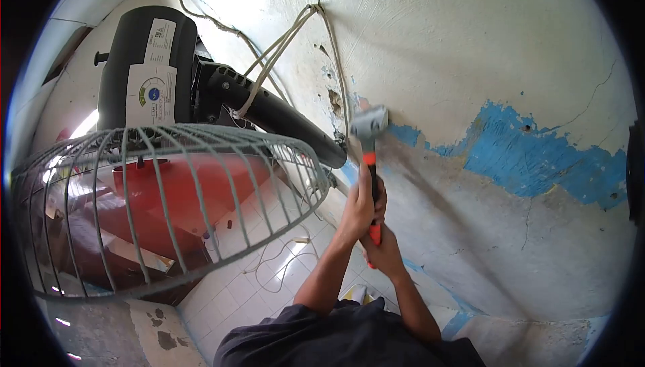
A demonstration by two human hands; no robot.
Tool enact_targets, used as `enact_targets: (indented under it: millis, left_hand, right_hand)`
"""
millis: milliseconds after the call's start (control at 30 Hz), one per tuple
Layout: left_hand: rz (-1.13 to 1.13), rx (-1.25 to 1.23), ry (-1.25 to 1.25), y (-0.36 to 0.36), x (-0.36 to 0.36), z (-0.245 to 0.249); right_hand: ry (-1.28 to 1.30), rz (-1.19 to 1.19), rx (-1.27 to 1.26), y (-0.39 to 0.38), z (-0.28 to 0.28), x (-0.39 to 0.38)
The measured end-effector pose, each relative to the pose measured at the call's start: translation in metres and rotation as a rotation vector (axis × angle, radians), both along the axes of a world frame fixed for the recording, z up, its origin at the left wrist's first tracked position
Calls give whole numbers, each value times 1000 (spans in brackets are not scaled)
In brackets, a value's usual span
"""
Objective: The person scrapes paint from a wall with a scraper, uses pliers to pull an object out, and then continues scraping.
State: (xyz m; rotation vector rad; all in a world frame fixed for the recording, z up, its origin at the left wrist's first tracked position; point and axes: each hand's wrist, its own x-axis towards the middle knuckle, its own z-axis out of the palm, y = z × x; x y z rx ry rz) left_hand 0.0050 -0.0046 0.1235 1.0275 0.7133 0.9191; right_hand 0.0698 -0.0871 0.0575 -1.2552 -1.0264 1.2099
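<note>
Both of my hands grip one long tool with a black and red handle and a grey metal head (369, 122). My left hand (363, 199) is wrapped round the handle (375, 189) below its upper red band. Lower down, my right hand (383, 249) closes on the handle's red end. The metal head is at the wall (430, 192), near the left end of a strip of blue paint (406, 134); whether it touches the surface I cannot tell. Left of the head, the wall has a chipped hole (334, 102).
A wall fan with a grey wire cage (164, 212) and black motor housing (148, 71) fills the left side, its black arm (289, 122) reaching the wall near the tool. Cables (285, 41) hang from a nail. White floor tiles (248, 286) lie below.
</note>
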Motion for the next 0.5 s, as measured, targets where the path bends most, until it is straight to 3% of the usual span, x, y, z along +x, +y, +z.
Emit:
enact_targets:
  millis: [167,267,367,500]
  left_hand:
    - [-145,-182,-17,-24,2,-79]
    - [-130,-246,79,-34,-2,-114]
    - [-112,-192,165,-35,-5,-126]
    - [-72,-108,220,-28,-9,-120]
  right_hand:
    - [307,88,-139,-39,-103,9]
    - [240,142,-159,-51,-139,1]
    - [342,211,-145,-52,-171,-7]
    - [327,217,-172,-45,-169,-20]
